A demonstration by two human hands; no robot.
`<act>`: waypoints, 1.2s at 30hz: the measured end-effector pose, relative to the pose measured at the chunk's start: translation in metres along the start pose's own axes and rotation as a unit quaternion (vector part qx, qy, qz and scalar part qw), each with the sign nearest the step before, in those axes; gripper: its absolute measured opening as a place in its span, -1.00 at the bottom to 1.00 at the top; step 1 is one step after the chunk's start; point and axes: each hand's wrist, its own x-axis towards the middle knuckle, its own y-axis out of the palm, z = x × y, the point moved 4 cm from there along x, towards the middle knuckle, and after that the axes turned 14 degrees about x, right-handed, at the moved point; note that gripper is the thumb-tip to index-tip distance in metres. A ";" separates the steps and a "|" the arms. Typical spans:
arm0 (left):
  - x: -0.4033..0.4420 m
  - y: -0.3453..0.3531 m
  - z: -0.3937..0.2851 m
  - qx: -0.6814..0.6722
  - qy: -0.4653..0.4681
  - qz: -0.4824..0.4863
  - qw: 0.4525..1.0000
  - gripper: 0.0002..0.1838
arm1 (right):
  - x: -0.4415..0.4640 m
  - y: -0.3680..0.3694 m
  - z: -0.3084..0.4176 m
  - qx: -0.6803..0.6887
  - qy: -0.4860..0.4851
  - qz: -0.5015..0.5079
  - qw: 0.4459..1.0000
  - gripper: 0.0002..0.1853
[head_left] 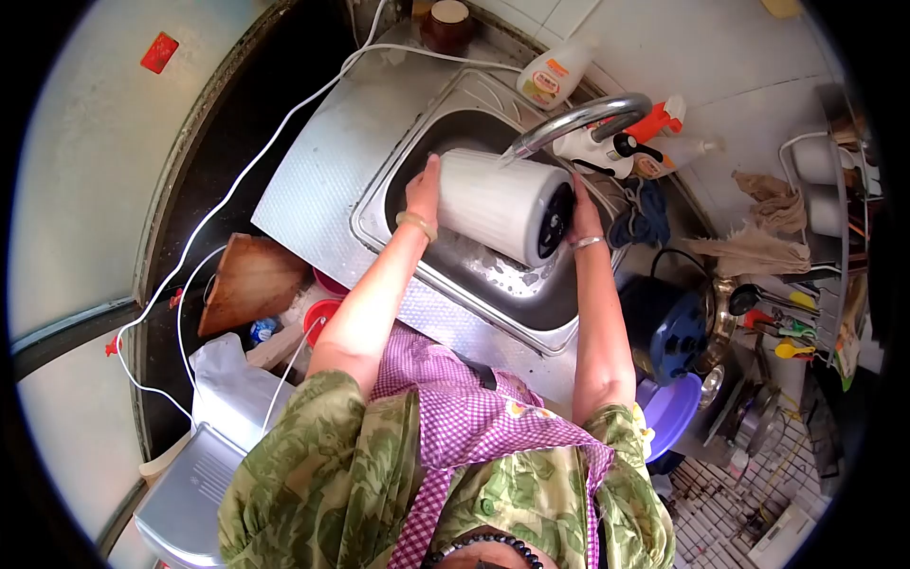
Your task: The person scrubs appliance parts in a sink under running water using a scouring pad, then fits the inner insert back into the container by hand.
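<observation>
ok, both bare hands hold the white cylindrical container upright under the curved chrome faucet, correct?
Not upright: the head view shows the white cylindrical container on its side. Left hand and right hand do hold it under the curved chrome faucet.

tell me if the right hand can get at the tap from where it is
Probably yes: the tap arches close by the right hand, and nothing clearly blocks the way, though that hand holds the white container and would likely have to let go first.
</observation>
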 end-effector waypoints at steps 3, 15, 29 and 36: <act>0.013 0.008 0.012 -0.018 -0.058 0.062 0.996 -0.25 | -0.030 0.042 0.018 -0.087 -0.129 0.149 0.977 -0.40; -0.013 -0.022 0.010 -0.036 -0.101 -0.036 0.994 -0.17 | -0.036 0.119 0.033 -0.529 -0.387 0.122 0.745 -0.38; -0.048 -0.013 -0.066 0.110 0.293 -0.206 0.927 -0.60 | -0.034 0.084 -0.001 0.019 -0.058 0.011 0.998 -0.39; -0.057 0.009 -0.029 0.238 0.304 -0.153 0.910 -0.39 | -0.055 0.022 -0.010 0.110 -0.103 0.091 0.984 -0.49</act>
